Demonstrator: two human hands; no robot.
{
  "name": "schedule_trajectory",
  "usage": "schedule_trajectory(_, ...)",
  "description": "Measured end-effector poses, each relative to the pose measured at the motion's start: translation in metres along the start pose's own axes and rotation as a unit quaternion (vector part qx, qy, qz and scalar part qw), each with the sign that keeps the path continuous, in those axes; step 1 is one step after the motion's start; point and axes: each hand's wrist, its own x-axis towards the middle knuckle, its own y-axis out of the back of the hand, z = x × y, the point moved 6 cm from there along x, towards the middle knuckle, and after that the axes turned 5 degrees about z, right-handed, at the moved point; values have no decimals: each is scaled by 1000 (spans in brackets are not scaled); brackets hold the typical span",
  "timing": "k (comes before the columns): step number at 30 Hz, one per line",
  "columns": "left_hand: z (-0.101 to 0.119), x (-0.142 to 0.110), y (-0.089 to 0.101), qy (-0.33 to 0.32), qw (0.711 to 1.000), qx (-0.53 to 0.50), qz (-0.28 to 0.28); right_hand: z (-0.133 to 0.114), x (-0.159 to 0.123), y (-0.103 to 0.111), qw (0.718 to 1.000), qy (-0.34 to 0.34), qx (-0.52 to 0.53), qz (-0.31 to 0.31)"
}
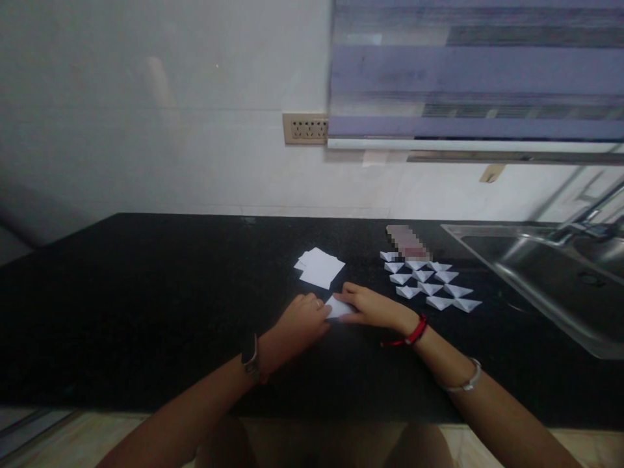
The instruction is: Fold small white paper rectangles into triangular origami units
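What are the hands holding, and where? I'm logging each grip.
Both press one white paper piece on the counter: left hand at its left edge, right hand on its right side.

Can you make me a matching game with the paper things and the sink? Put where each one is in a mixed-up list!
Things:
1. paper stack
2. folded paper triangles
3. sink
4. paper piece

Places:
A. far right, set into the black countertop
B. between the left hand and right hand
C. in rows, right of the hands
D. just behind the hands

Pairs: 1-D, 2-C, 3-A, 4-B
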Motion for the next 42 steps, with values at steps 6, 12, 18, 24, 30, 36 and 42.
schedule_trajectory(6, -15, 10, -11, 7, 997, -70, 17, 6, -2, 2, 999, 4, 32, 23)
schedule_trajectory(12, -19, 10, -9, 11, 992, -123, 26, 8, -3, 0, 999, 9, 28, 44)
schedule_trajectory(18, -23, 13, -14, 52, 988, -133, 59, 9, 4, -5, 997, -28, -16, 64)
schedule_trajectory(24, -19, 10, -17, 52, 989, -125, 64, 9, 6, -7, 996, -53, -7, 74)
schedule_trajectory(30, -24, 15, -18, 72, 977, -186, 78, 10, 2, -4, 997, -30, 30, 66)
schedule_trajectory(36, -27, 19, -20, 113, 962, -228, 101, 15, 1, -2, 992, -50, 72, 87)
schedule_trajectory(42, -23, 19, -20, 104, 977, -156, 99, 28, 4, -9, 977, -128, 139, 94)
